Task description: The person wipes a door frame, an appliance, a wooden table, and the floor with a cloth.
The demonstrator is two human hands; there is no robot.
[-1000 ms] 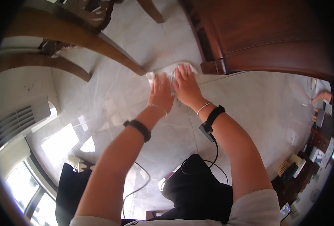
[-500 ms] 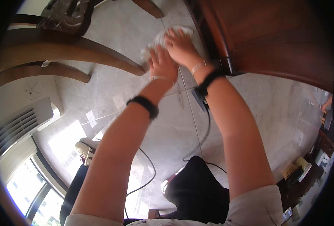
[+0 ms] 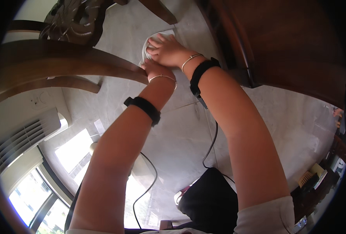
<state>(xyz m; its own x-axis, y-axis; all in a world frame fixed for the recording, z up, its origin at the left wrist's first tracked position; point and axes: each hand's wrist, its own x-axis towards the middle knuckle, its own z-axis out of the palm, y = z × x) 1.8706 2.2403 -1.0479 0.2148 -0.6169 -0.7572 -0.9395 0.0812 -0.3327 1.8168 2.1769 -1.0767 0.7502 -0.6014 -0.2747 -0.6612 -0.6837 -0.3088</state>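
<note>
A white cloth (image 3: pixel 145 47) lies bunched on the grey tiled floor under my two hands. My right hand (image 3: pixel 167 51) presses down on it with fingers spread and slightly bent. Lower and closer to me, my left hand (image 3: pixel 157 71) is at the cloth's near edge, its fingers curled against it and partly covered by the right hand. Beside the left hand ends a curved wooden furniture leg (image 3: pixel 102 62). Both wrists carry a thin bracelet and a black strap.
A dark reddish wooden cabinet (image 3: pixel 290 43) stands on the right. Carved dark wood (image 3: pixel 77 19) and another leg (image 3: pixel 161 11) are at the far side. A white slatted unit (image 3: pixel 26 134) and a window are at left. Black cables (image 3: pixel 156 175) trail over the floor near my knee.
Both hands have moved left with the cloth, away from the cabinet and toward the curved leg. The left hand's fingers, stretched before, are now bunched. My right hand has turned more to the left.
</note>
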